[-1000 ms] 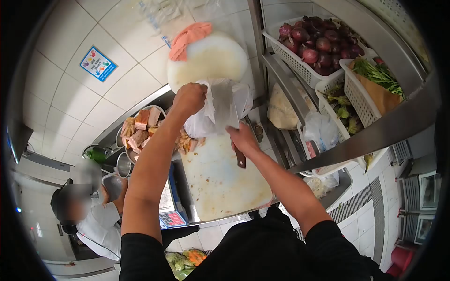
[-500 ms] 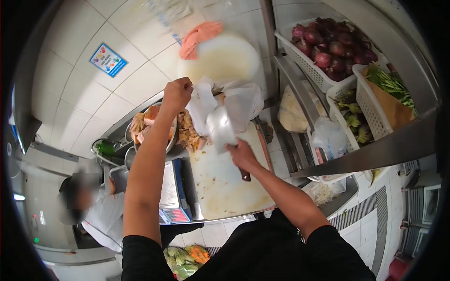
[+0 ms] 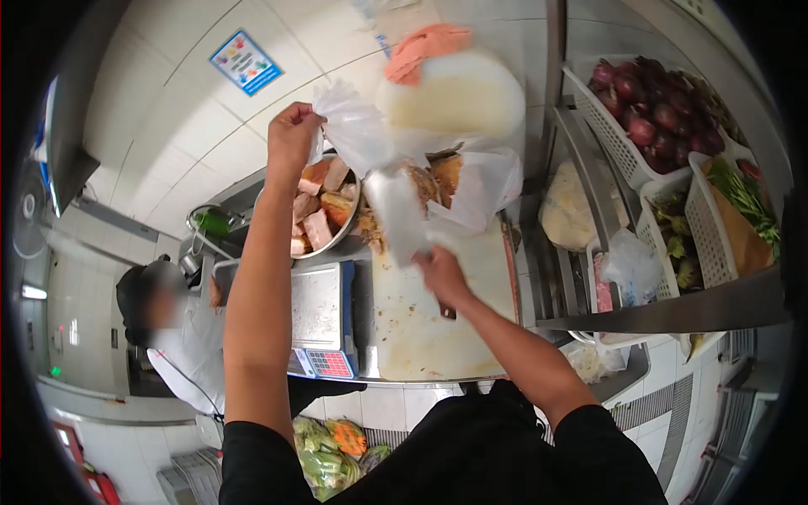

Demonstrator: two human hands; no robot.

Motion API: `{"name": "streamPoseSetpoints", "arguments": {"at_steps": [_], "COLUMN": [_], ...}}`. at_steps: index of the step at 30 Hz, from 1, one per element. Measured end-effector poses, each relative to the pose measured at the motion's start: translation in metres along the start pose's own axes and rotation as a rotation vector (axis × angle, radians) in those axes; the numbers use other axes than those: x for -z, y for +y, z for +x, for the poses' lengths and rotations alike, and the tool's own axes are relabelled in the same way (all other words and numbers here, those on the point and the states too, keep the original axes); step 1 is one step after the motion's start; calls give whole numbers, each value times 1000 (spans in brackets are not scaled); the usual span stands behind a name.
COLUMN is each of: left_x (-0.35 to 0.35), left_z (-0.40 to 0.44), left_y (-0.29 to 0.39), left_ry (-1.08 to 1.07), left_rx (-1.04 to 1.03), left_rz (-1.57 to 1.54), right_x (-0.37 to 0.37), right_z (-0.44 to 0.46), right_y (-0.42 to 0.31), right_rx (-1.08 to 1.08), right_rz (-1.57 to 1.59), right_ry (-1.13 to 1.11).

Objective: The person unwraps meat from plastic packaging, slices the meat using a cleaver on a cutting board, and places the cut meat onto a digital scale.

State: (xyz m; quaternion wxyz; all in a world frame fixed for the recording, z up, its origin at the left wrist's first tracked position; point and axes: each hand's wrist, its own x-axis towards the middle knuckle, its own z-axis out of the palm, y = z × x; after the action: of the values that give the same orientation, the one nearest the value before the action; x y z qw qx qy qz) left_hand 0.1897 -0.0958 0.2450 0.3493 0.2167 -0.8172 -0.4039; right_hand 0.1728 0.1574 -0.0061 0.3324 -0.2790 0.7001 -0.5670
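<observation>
Pinched in my left hand [image 3: 295, 139] is one edge of a white plastic bag [image 3: 480, 194], stretched up and to the left. The bag lies open at the far end of the cutting board [image 3: 421, 337], with brown meat [image 3: 446, 177] showing inside. My right hand [image 3: 442, 275] is closed round the handle of a cleaver [image 3: 396, 215], whose blurred blade lies against the bag's near left side. Left of the board, a metal bowl [image 3: 357, 202] holds chunks of meat [image 3: 318, 229].
A scale [image 3: 324, 316] sits left of the board. Behind are a round board [image 3: 463, 97] and an orange cloth [image 3: 425, 49]. Rack posts and baskets of onions [image 3: 652, 114] and greens [image 3: 741, 198] stand at right. A co-worker [image 3: 181, 328] is at left.
My left hand has moved left and up, pulling the bag's edge with it. The bag has opened and the meat inside shows. The view has shifted, and the cleaver remains in my right hand.
</observation>
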Motion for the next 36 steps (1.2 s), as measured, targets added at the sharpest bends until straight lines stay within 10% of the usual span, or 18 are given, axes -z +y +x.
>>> {"name": "streamPoseSetpoints", "arguments": {"at_steps": [3,9,18,27,36], "left_x": [24,87,215,39,-37], "left_z": [-32,-187,-548,-675,-678], "left_y": [35,69,-97,-315,-379], "left_ry": [4,-15,-215,381,12], "left_rx": [69,252,1018,1131,1197], "left_rz": [-97,-160,16,-292,-41], "right_x": [40,74,107,102,102], "right_z": [29,1,-146,-171,-224], "right_y": [-62,-84,49,51,48], "right_rx": [100,65,-316,-381,-396], "right_rz": [324,265,-98,-104,-428], "right_ry": [306,167,207,189,301]}}
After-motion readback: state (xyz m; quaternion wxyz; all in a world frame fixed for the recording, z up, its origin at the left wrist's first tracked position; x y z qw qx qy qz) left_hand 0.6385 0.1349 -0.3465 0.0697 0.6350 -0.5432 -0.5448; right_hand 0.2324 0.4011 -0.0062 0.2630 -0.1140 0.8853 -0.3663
